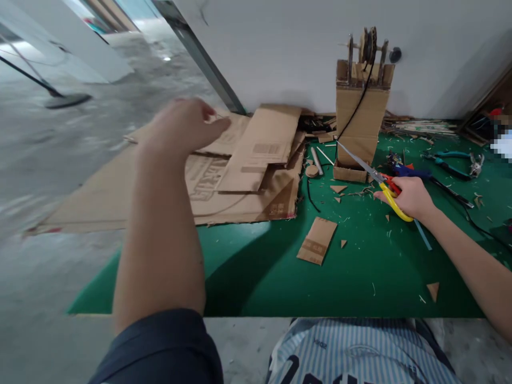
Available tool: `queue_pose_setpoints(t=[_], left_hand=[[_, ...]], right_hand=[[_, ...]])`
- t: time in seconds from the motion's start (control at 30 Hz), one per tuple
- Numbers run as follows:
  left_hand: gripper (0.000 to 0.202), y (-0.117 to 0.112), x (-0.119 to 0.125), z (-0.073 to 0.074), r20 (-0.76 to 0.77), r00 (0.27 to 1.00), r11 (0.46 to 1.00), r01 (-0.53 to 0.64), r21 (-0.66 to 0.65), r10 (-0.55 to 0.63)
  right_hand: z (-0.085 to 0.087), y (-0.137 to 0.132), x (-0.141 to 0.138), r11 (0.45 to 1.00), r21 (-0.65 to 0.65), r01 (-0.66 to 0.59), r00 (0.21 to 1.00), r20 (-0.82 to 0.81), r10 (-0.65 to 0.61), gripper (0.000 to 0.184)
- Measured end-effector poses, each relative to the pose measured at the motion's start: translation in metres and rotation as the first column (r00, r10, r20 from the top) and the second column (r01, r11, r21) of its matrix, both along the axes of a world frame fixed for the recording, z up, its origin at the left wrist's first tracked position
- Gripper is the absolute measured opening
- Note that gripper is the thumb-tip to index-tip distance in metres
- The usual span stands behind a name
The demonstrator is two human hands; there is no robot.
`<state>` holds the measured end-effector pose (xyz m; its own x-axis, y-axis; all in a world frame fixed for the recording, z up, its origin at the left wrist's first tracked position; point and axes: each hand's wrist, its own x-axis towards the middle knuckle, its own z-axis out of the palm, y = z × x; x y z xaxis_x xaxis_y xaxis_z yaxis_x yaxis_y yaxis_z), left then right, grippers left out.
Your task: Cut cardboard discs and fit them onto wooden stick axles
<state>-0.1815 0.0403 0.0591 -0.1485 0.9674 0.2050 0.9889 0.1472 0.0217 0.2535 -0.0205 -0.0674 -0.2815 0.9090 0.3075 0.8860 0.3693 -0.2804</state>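
My left hand (186,125) is raised over a pile of cardboard sheets (260,149) on the left. It is slightly blurred; its fingers curl and the thumb stands apart, with nothing clearly visible between them. My right hand (412,197) grips a pair of scissors (394,202) with yellow and red handles. The blades look closed and point up and left, toward the base of a cardboard tower (360,117). On top of that tower sit cardboard wheels (368,45) on an axle, and a black cord (362,96) hangs down from them.
A small cardboard rectangle (318,241) lies on the green tabletop (256,282). Teal-handled pliers (452,157) and a blue-handled tool (414,172) are at the right. A cardboard disc (311,170) and several scraps lie around the tower. A wall (288,58) stands behind.
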Motion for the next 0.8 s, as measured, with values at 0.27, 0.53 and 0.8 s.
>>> queue_pose_setpoints(t=[0.27,0.53,0.8], left_hand=[[0.07,-0.088,0.159,-0.025,-0.018,0.808,0.62,0.437,-0.651,-0.589],[0.053,-0.096,0.164,-0.055,0.061,0.779,0.556,0.497,-0.666,-0.624],[0.044,-0.052,0.117,0.004,0.741,0.071,0.575,0.682,0.452,-0.668]], right_hand=[[0.007,-0.003,-0.002,0.999,-0.029,0.039,0.992,-0.12,-0.042,0.065],[0.02,-0.008,-0.003,0.997,0.075,0.008,0.972,-0.234,0.01,0.061],[0.015,-0.017,-0.011,0.99,-0.025,-0.14,0.861,-0.496,0.109,0.053]])
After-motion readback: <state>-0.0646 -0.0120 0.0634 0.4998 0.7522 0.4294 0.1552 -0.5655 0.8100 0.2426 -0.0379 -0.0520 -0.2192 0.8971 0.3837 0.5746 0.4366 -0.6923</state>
